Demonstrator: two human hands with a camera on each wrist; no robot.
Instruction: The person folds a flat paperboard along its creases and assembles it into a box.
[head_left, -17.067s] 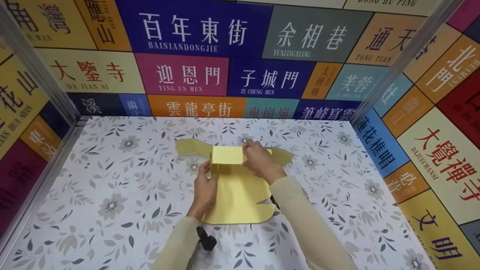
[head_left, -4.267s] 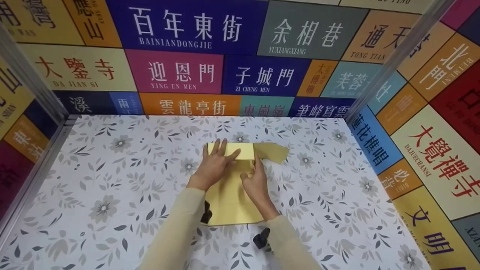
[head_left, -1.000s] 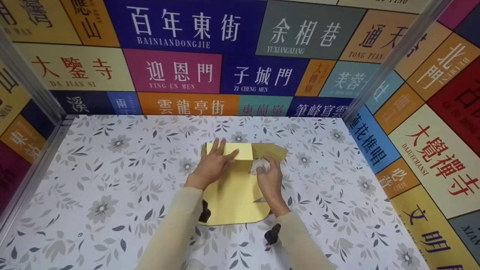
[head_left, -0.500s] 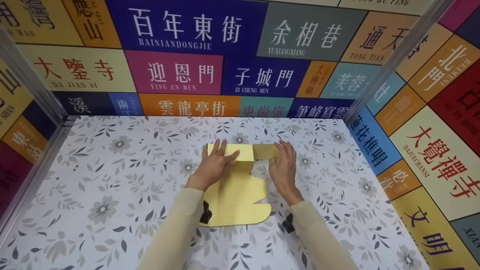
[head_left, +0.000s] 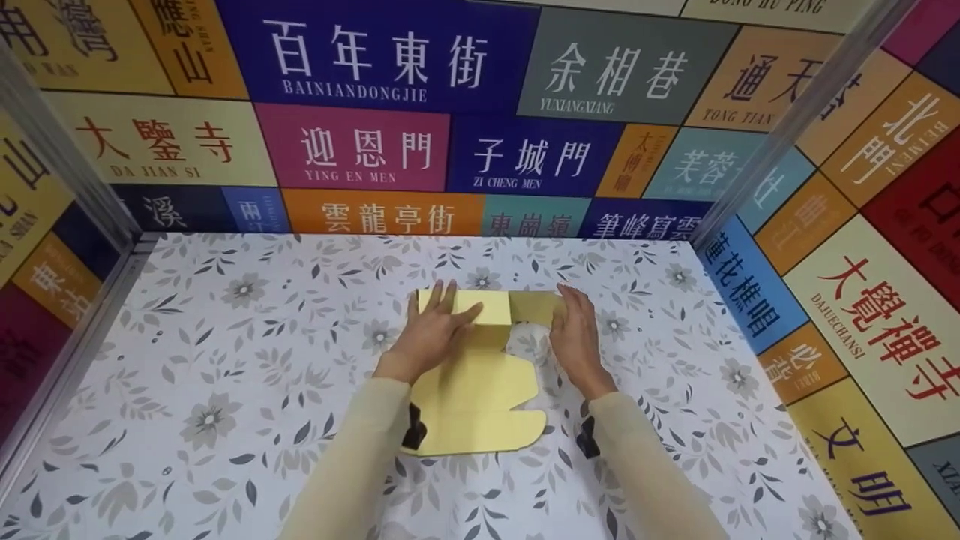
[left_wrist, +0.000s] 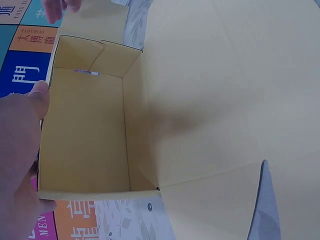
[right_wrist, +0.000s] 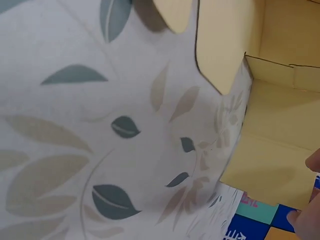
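A yellow cardboard box blank (head_left: 472, 382) lies partly folded on the table, its far end raised into a narrow box section. Over that section's top panel (head_left: 491, 306) my left hand (head_left: 431, 330) holds the box. Its thumb lies on the panel, and other fingers reach the far edge and left end. In the left wrist view, the hollow inside of the box section (left_wrist: 87, 130) shows. An end flap (head_left: 534, 306) sticks out at right. My right hand (head_left: 577, 337) is at its outer end, fingers fairly straight, fingertips (right_wrist: 314, 162) right at the flap's edge.
A white tablecloth (head_left: 225, 352) with grey leaves and flowers covers the table. Walls of coloured panels with Chinese lettering (head_left: 375, 67) stand behind and at both sides. A black device (head_left: 587, 436) is on the right wrist, another (head_left: 414, 427) on the left.
The left flap that stuck out in the oldest frame no longer shows beyond the box. My right hand has moved from the box's right corner outward to the right flap's end. The left hand keeps its place.
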